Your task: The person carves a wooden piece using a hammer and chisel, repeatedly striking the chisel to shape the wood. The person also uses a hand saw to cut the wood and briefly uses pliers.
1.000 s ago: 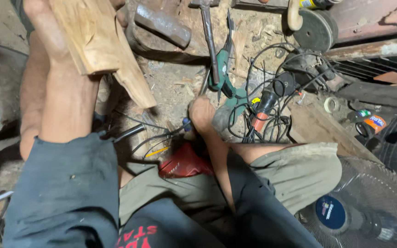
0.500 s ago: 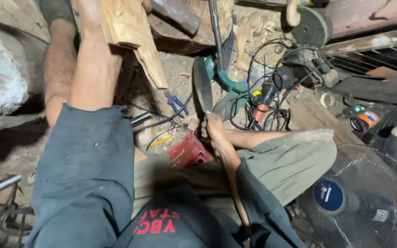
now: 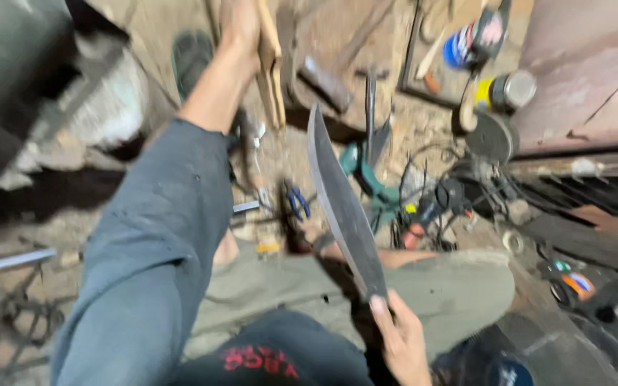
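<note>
Two round cans [image 3: 491,68] beyond machete [image 3: 341,204]

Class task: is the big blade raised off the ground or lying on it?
Raised: the right hand holds the blade pointing up.

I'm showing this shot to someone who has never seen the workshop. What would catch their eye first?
First the long dark blade, raised mid-frame and gripped at its lower end by the right hand. Next the left hand, stretched out at the top in a grey-blue sleeve, holding a pale piece of wood. Behind the blade, a tangle of power tools and cables covers the dirty floor.
</note>
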